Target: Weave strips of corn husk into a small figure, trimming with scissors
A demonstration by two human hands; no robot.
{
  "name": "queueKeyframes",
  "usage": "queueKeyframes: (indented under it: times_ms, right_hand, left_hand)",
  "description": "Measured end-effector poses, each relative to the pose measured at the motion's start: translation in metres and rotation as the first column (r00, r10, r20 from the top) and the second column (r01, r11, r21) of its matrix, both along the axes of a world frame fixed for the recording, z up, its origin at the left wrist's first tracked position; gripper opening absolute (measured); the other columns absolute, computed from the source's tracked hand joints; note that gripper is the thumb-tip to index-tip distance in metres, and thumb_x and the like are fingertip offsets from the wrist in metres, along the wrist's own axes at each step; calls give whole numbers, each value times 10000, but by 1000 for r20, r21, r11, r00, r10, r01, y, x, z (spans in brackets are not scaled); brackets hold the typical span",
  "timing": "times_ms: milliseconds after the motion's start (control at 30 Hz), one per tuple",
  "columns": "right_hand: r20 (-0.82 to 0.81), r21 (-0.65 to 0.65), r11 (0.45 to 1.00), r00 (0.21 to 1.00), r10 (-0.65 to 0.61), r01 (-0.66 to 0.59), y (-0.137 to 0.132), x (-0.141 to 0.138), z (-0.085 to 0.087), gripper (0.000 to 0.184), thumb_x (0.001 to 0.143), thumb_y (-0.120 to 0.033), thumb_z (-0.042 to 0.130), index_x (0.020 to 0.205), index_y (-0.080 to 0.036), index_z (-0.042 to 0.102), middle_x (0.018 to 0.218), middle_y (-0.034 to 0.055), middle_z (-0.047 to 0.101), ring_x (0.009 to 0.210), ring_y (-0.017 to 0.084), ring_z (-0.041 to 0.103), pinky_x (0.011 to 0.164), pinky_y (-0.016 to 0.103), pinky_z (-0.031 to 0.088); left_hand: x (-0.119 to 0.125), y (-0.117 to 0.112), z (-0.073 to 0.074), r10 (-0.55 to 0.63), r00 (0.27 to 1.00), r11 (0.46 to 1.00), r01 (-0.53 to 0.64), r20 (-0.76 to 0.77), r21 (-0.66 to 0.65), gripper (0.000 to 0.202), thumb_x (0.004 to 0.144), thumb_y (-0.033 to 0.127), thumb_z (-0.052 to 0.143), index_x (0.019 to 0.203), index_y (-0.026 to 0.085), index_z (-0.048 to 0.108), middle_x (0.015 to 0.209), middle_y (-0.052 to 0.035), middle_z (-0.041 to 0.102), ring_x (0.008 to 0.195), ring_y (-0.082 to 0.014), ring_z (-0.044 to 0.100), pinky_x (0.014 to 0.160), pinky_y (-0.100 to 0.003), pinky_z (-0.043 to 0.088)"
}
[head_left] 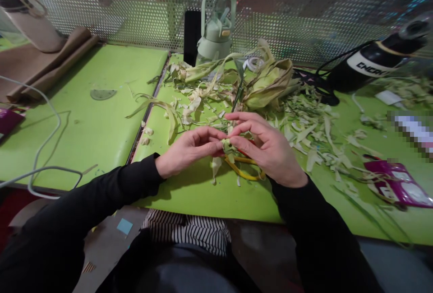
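Observation:
Above the green tabletop, my left hand (194, 148) pinches a small pale green piece of husk (228, 146) between thumb and fingers. From the other side, my right hand (270, 148) grips the same piece with its thumb and index finger. Its exact shape is partly hidden by the fingertips. Under my right hand lie yellow looped handles (245, 175) with a bit of red, perhaps of scissors; the rest is covered. Beyond the hands rests a bundle of dried corn husks (270, 85). Cut husk scraps (304, 130) are scattered around it.
A pale green bottle (214, 40) and a dark phone-like slab (191, 35) stand against the perforated screen (145, 13). A black bottle (372, 62) leans at right, near a purple packet (399, 182). On the left are a white cable (50, 135), brown paper (50, 67) and a beige bottle (37, 26).

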State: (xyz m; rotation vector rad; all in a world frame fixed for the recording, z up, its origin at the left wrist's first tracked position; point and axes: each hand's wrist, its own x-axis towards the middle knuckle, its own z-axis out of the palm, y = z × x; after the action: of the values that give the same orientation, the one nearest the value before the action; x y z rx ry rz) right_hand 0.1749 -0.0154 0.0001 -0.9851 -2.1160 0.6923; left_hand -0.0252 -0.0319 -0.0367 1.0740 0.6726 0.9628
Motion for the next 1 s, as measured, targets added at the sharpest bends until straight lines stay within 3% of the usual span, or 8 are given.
queueKeyframes:
  times_ms: [200,300,400,533,600,733,867,1000]
  right_hand:
    - [-105,-69,994,992,75,-82,-4,-6,-4,81,869,-301,688,817,-239,691,1204,52,678,1120,231,643,1018,484,487]
    - [-166,-125,988,984,69,-91,-4,-7,-6,176,880,-392,671,1014,-285,709,1269,45,650,1166,227,617,1019,443,495]
    - [-211,-160,987,977,-32,-3,-2,-4,-6,316,936,-448,570,1202,-293,646,1299,63,631,1165,227,612,975,419,521]
    - [-134,-13,997,988,-80,79,0,-2,-4,112,870,-341,680,927,-250,711,1085,49,690,1059,229,638,981,421,496]
    - [-115,-17,996,990,-85,84,0,-4,-4,67,863,-303,682,850,-238,693,955,32,687,934,201,652,891,380,522]
    - [-87,-155,981,988,-127,113,-3,-7,-6,107,901,-320,626,894,-215,640,862,18,660,773,155,628,685,293,507]
    - [-124,-214,970,981,-146,118,-4,-7,-7,226,898,-407,640,1021,-217,641,942,34,673,814,156,631,706,290,502]
    - [-165,-249,955,965,-205,161,-2,-5,-5,367,959,-541,482,1007,-228,668,908,40,675,850,164,629,735,292,505]
  left_hand:
    - [3,-1,-3,-16,996,999,13,85,39,217,817,275,747,956,137,653,908,-25,694,783,-100,662,804,-256,543]
    - [3,1,-4,-40,991,998,33,126,60,211,823,255,743,982,147,656,904,-17,685,802,-100,662,812,-255,542]
    - [3,2,-4,-25,988,999,20,151,33,216,821,222,743,1003,159,645,928,-9,677,807,-96,662,834,-265,545]
    - [1,4,-4,-35,993,999,35,112,1,233,814,198,743,1003,146,618,885,-1,670,761,-83,655,805,-254,545]
    - [1,4,-4,-58,996,998,58,62,-1,254,818,193,737,1024,139,598,818,6,666,726,-80,653,752,-233,539]
    - [0,4,-4,-82,996,997,83,-18,8,275,825,198,724,1042,131,569,759,12,655,697,-82,648,691,-217,528]
    - [1,2,-1,-68,995,997,70,-68,31,319,840,193,700,1103,135,531,756,14,635,682,-81,632,684,-225,524]
    - [1,-1,0,-16,996,996,23,-89,81,473,847,174,683,1245,165,427,766,30,609,662,-81,611,656,-223,505]
